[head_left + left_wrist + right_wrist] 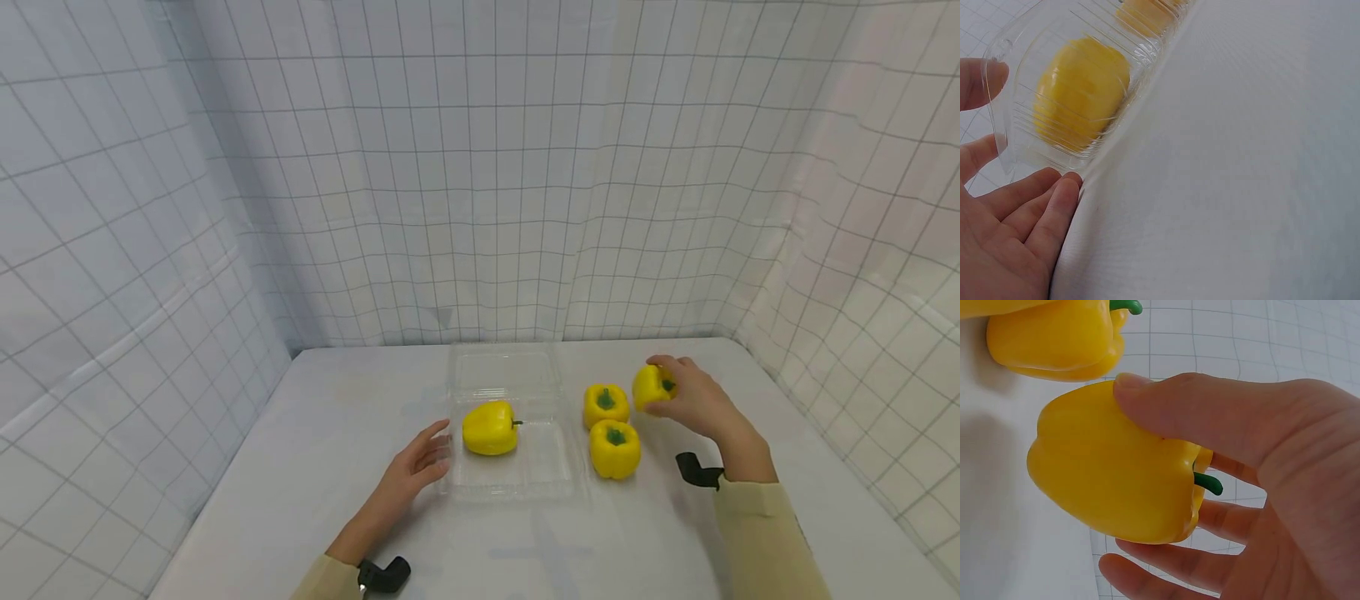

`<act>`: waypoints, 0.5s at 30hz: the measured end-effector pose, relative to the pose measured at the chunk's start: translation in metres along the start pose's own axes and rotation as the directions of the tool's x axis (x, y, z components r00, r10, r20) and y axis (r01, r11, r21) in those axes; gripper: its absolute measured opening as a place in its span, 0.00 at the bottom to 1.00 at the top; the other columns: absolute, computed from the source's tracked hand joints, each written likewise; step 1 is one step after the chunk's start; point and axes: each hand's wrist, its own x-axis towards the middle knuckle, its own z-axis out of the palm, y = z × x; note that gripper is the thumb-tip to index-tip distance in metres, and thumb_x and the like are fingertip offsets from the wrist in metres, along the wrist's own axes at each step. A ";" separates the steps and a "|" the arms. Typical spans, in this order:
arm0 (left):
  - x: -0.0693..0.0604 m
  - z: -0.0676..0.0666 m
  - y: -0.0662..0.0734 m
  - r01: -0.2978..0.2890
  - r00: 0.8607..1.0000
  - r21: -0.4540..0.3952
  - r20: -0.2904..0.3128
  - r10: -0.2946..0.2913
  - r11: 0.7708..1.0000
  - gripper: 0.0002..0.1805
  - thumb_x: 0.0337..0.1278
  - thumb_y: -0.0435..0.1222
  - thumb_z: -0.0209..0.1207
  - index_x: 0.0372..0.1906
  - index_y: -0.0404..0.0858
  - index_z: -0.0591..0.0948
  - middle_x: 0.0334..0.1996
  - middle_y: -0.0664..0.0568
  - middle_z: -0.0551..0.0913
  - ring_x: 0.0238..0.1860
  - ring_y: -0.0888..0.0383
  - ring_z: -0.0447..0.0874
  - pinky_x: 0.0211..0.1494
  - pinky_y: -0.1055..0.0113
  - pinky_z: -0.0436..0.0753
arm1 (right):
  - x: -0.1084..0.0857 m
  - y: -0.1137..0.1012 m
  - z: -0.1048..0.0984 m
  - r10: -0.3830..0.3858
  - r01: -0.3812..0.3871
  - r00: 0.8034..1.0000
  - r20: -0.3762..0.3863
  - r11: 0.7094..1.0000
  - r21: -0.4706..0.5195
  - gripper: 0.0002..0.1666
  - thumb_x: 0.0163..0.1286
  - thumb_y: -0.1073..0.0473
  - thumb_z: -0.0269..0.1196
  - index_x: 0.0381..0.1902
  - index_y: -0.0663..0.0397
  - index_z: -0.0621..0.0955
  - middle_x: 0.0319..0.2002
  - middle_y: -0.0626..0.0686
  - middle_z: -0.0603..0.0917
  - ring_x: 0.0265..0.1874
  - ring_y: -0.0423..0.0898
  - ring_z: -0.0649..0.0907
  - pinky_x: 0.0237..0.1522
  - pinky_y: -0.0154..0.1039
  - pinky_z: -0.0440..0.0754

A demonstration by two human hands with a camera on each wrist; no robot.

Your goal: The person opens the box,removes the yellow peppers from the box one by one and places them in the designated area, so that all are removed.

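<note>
The right hand (pixel 696 400) pinches one yellow pepper (pixel 649 389) between thumb and fingers, just beside two other peppers (pixel 615 454), which stand upright on the white table (pixel 360 392). The left hand (pixel 411 468), with relaxed fingers, touches the clear container (pixel 547 471), where a fourth pepper (pixel 487 428) lies. Whether this plastic carries moulded lettering, one cannot tell.

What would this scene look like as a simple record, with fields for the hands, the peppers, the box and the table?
Right hand: holds a yellow pepper between thumb and fingers
Left hand: at the box's left side
Box: clear, lid open and folded away from the person
Boxed pepper: yellow, on its side, stem pointing right
Loose peppers: nearer pepper and farther pepper, upright, right of the box
Table: white
</note>
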 end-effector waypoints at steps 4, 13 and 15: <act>-0.001 0.000 0.001 0.004 1.000 -0.005 0.002 -0.004 1.000 0.35 0.72 0.37 0.57 0.79 0.48 0.60 0.72 0.39 0.67 0.70 0.42 0.69 0.69 0.47 0.70 | 0.001 0.000 0.002 0.003 -0.003 0.999 0.036 1.000 -0.008 0.44 0.61 0.50 0.73 0.72 0.52 0.68 0.63 0.68 0.70 0.53 0.64 0.75 0.53 0.69 0.74; -0.002 0.001 0.002 0.008 1.000 -0.005 0.000 -0.008 1.000 0.35 0.72 0.38 0.57 0.79 0.48 0.60 0.72 0.40 0.67 0.70 0.42 0.68 0.70 0.47 0.69 | 0.002 -0.001 0.009 0.004 -0.003 0.995 0.102 1.000 -0.009 0.44 0.60 0.52 0.73 0.71 0.55 0.70 0.60 0.68 0.72 0.53 0.64 0.76 0.54 0.70 0.74; -0.002 0.002 0.002 0.010 1.000 -0.005 -0.001 -0.010 1.000 0.35 0.72 0.38 0.57 0.79 0.48 0.60 0.72 0.40 0.67 0.70 0.42 0.68 0.70 0.47 0.69 | 0.003 -0.001 0.010 0.009 -0.008 0.994 0.111 1.000 -0.008 0.44 0.60 0.53 0.74 0.71 0.55 0.70 0.60 0.68 0.72 0.53 0.64 0.76 0.54 0.70 0.74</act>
